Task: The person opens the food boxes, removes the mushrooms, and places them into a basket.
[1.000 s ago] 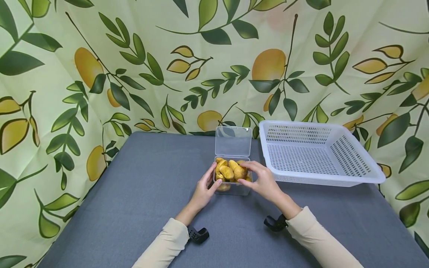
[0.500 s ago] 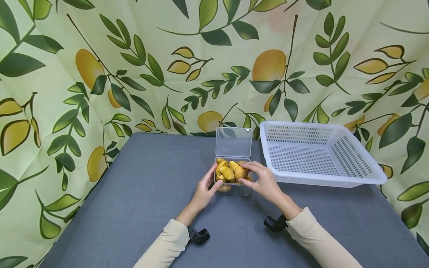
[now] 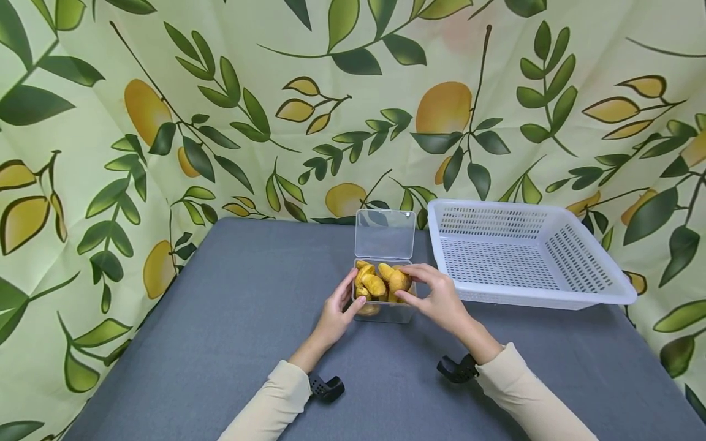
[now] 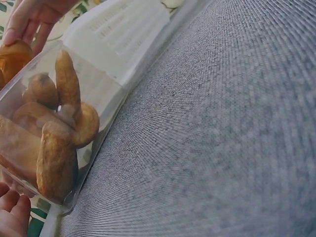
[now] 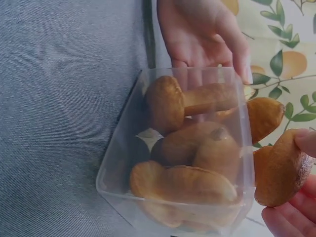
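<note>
A clear plastic box point(image 3: 394, 314) full of brown-yellow mushrooms point(image 3: 373, 285) stands on the table, its hinged lid point(image 3: 384, 236) raised at the back. My left hand point(image 3: 333, 311) grips the box's left side, thumb near the front rim and fingers along the wall. At the top right of the box, my right hand point(image 3: 439, 298) pinches a mushroom point(image 5: 280, 170) by its round cap between thumb and fingers. The right wrist view has this mushroom at the box's opening, with more mushrooms visible through the wall.
A white perforated plastic basket point(image 3: 529, 295) sits to the right of the box, near the table's back edge. Grey cloth covers the table point(image 3: 248, 294). A curtain with leaves and fruit point(image 3: 220, 122) hangs behind and at the sides.
My right hand has shifted slightly to the right, and the mushroom in it has moved along, away from its neighbours. My left hand and the box stay in place.
</note>
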Tool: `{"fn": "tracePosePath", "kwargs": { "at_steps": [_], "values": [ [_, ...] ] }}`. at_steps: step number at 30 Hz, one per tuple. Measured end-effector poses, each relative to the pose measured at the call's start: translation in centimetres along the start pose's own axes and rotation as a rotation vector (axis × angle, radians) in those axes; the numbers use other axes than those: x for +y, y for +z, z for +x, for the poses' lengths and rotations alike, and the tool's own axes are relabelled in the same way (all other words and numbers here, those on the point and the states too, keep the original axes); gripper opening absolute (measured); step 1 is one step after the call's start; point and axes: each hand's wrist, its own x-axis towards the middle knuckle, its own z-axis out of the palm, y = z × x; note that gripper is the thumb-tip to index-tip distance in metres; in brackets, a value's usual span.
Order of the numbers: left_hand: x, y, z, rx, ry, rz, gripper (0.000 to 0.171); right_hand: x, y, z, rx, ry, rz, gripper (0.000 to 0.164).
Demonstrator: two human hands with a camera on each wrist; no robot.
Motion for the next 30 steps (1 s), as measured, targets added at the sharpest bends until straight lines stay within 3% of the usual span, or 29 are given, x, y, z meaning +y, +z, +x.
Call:
{"fn": "tracePosePath", "kwargs": {
  "at_steps": [11,30],
  "values": [
    [-0.2,-0.1,0.0,-0.012,0.011,0.002,0.058,-0.4,-1.0,0.7,0.076,-0.043,0.003,0.041],
    [-0.2,-0.1,0.0,-0.014,0.000,-0.006,0.059,0.3,-2.9,0.7,0.119,0.030,-0.003,0.043]
  ]
}}
